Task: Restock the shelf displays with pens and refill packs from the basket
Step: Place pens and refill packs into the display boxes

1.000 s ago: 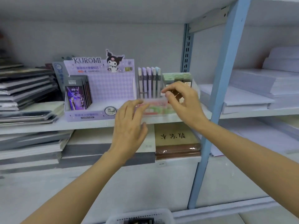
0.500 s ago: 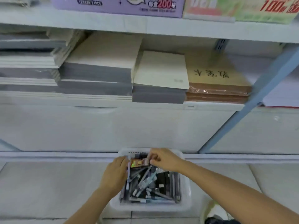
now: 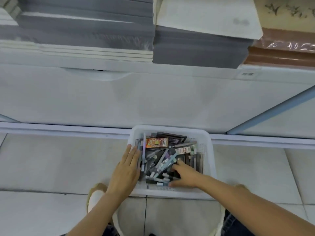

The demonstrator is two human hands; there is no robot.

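A white plastic basket (image 3: 208, 147) stands on the tiled floor against the shelf base. It holds several loose pens (image 3: 166, 163) and dark refill packs, with an orange pack (image 3: 156, 142) on top at the back. My left hand (image 3: 127, 171) lies flat with straight fingers on the basket's left rim and the pens there. Inside the basket at the front right, my right hand (image 3: 185, 176) reaches among the pens with its fingers spread over them; whether it grips one I cannot tell.
Above the basket rises the white shelf base panel (image 3: 153, 99). Stacks of grey and white paper (image 3: 196, 46) and brown wrapped packs (image 3: 281, 53) fill the lower shelf. A blue upright (image 3: 276, 109) slants at the right. My shoes (image 3: 95, 196) flank the basket.
My view dropped from the Kuromi display on the upper shelf down to the basket. Both hands left the shelf; the right hand has moved from the basket's back to its front right.
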